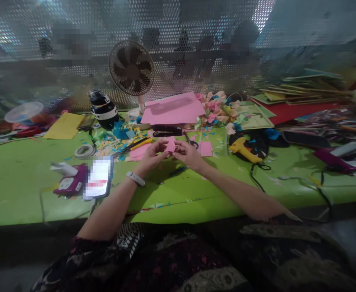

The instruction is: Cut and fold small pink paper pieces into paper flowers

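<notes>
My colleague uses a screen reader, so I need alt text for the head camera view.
A person's bare left hand and right hand hold a small pink paper piece above a bright green tabletop. Behind them are a large pink paper sheet and a heap of multicoloured paper pieces; a yellow pistol-shaped tool lies to the right.

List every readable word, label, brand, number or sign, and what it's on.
"L": white letter on the upper part of the black bottle; the rest can't be made out.
"Y": looks like the end of a word on the same bottle's white band; the start is unreadable.
Phone: screen pixelated, unreadable.
Purple device beside it: pale markings, too blurred to read.
Held pink paper: no text visible.
</notes>
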The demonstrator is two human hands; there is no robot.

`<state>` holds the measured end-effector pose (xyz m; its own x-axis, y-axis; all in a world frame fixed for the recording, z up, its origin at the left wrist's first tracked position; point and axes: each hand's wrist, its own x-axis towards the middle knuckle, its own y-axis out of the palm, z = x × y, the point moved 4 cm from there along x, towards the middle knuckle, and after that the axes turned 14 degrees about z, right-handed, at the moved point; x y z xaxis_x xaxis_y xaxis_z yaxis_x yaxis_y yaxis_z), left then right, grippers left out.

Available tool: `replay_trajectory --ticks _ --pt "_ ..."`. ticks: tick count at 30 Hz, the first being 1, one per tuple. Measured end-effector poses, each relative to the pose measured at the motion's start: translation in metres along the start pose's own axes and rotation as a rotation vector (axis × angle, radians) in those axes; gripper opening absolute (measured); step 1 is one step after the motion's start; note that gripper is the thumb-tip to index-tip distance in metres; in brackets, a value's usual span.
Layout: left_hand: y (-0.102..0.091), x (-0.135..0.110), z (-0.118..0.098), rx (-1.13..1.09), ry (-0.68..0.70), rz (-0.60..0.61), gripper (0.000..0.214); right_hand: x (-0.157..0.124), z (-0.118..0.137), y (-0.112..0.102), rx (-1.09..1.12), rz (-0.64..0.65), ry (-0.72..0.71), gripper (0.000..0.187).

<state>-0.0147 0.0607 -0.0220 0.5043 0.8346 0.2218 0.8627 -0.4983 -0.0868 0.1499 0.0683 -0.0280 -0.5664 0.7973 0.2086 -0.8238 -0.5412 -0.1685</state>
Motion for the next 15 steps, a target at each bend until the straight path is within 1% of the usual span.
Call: replay_trajectory --ticks 4,8,12,15 --pt "0.002 0.0 -0.001 0.07 0.033 -0.003 0.035 -0.001 0.002 0.006 0.018 0.027 0.037 0.049" --pt "0.001 0.0 -0.001 0.185 0.024 -0.006 0.036 -0.006 0.009 -0.001 -0.065 -0.023 0.07 0.048" --pt "0.0 0.0 0.001 0.202 -0.012 -0.005 0.036 -0.007 0.014 -0.01 -0.195 -0.061 0.019 0.037" --pt "-0.001 0.001 0.001 0.164 -0.034 -0.006 0.037 -0.007 0.015 -0.011 -0.226 -0.055 -0.009 0.033"
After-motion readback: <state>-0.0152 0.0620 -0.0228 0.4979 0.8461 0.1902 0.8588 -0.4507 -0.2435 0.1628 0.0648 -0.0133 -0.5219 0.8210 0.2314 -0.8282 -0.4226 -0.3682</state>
